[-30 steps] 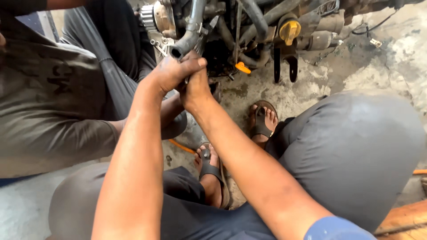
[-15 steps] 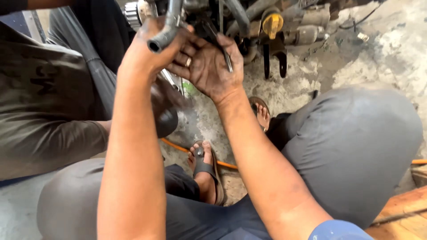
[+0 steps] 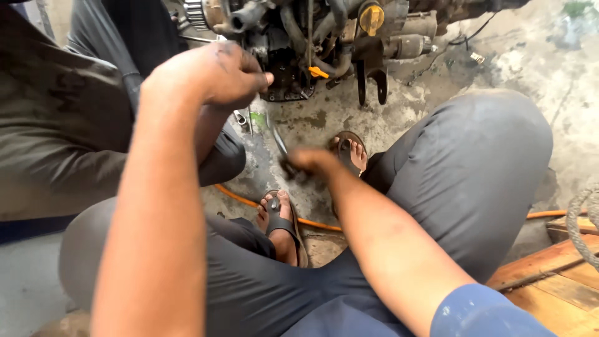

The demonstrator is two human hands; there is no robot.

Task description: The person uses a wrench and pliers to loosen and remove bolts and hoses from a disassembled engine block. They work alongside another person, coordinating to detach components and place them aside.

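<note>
Where the right hand (image 3: 309, 161) drops low between the knees, its grip is closed on a slim dark metal tool (image 3: 279, 145), probably a wrench, though motion blur hides its exact kind; the shaft rises up and to the left out of the fingers. Just beside that grip, to the right, sits a foot in a brown sandal (image 3: 350, 151), and below it the other sandalled foot (image 3: 281, 218) rests on the stained concrete floor (image 3: 405, 118), with an orange hose (image 3: 312, 223) running under it. Up and to the left, well apart from the tool, the left hand (image 3: 215, 73) hangs curled into a loose fist; whether it holds anything I cannot tell. Above both hands stands a greasy engine block (image 3: 312, 31) with a yellow cap (image 3: 372, 19) and a small orange tab (image 3: 318, 72). Another person's trouser leg (image 3: 56, 137) fills the far left.
</note>
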